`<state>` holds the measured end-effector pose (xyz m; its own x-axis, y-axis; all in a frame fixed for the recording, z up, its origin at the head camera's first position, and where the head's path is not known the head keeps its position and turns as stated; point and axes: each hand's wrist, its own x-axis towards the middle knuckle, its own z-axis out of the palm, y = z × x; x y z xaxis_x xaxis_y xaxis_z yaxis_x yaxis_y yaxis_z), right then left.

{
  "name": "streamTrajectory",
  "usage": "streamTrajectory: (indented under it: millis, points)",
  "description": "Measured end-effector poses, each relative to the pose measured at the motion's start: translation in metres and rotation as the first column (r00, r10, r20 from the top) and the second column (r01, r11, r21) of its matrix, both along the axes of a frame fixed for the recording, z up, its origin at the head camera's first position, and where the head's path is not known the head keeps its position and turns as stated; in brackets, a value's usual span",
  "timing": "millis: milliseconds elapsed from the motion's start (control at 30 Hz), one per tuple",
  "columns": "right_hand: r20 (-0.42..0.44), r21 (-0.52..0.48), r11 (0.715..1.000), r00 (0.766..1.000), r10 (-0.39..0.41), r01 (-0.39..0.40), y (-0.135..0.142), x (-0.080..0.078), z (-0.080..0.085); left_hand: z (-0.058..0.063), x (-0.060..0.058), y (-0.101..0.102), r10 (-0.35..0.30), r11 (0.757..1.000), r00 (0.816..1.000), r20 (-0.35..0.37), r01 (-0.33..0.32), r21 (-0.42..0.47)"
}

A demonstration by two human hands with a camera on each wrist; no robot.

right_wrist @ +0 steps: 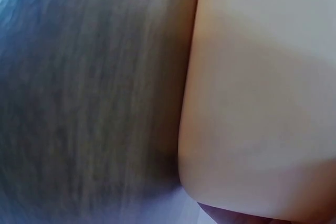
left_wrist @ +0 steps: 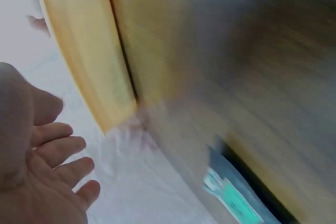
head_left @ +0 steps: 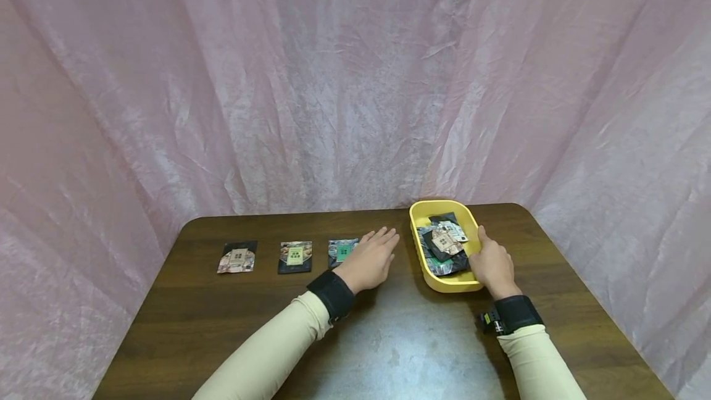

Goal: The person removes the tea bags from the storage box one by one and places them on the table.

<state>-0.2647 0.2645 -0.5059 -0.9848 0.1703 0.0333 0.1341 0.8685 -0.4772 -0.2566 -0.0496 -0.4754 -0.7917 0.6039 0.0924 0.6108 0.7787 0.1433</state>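
A yellow plastic bin (head_left: 447, 286) stands at the right of the table, holding several small dark packets, with a brown-labelled packet (head_left: 444, 241) on top. My right hand (head_left: 494, 265) grips the bin's right wall at the rim. In the right wrist view the bin's side wall (right_wrist: 257, 108) fills the right half. My left hand (head_left: 369, 259) is between the bin and a green-labelled packet (head_left: 340, 252), fingers straight and holding nothing. It partly covers that packet in the head view. In the left wrist view its fingers (left_wrist: 68, 152) are spread apart.
To the left, a yellow-green-labelled packet (head_left: 295, 257) and a beige-labelled packet (head_left: 237, 257) lie in a row with the green-labelled one on the brown wooden table (head_left: 183, 320). A pink curtain (head_left: 355, 91) hangs behind the table's far edge.
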Motion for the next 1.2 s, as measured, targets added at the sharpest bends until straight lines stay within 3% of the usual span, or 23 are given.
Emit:
streamTrajectory:
  millis: [300,567,700,833,1000,1200]
  points:
    - [-0.019,0.023,1.0,1.0,0.01,-0.01,0.001,0.001,-0.001,0.003,-0.012,0.039,-0.079,0.997,0.997,-0.026,0.079,0.004]
    - [-0.021,0.047,0.999,1.0,0.02,-0.019,0.001,0.0,-0.001,-0.002,-0.021,0.076,-0.191,0.981,0.976,-0.104,0.193,0.011]
    - [-0.033,0.047,0.999,0.999,0.016,-0.014,0.001,-0.001,-0.003,-0.005,-0.026,0.095,-0.216,0.976,0.968,-0.127,0.215,-0.018]
    - [-0.037,0.047,0.999,0.999,0.013,-0.012,0.002,-0.002,-0.003,-0.01,-0.034,0.113,-0.187,0.981,0.977,-0.1,0.181,-0.064]
    - [-0.04,0.043,0.999,0.999,0.011,-0.01,0.002,-0.001,-0.004,-0.013,-0.041,0.129,-0.132,0.985,0.991,-0.002,0.131,-0.113]
    - [-0.058,0.045,0.999,0.998,0.009,-0.006,0.001,-0.001,-0.004,-0.014,-0.046,0.141,-0.055,0.978,0.996,0.065,0.067,-0.198]
